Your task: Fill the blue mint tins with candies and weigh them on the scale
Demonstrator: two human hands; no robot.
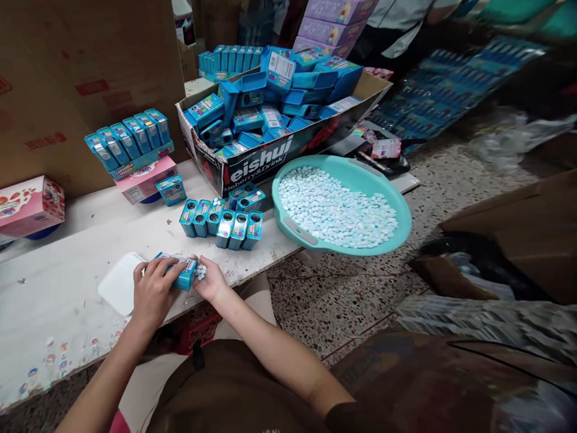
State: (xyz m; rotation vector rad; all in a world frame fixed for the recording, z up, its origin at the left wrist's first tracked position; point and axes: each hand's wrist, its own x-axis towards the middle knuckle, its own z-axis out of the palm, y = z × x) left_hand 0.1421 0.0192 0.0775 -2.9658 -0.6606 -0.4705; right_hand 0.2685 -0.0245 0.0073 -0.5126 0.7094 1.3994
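Blue rectangular candy tin (183, 275) sits clenched in the left hand's (153, 293) fingers near the worktop's (58, 313) front edge; the right hand's (211, 279) fingers curl beside small pale-blue mints (201, 272), grip unclear.

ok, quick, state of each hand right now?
Left hand: closed, holding a blue tin.
Right hand: partly open, at the tin's end beside white mints.
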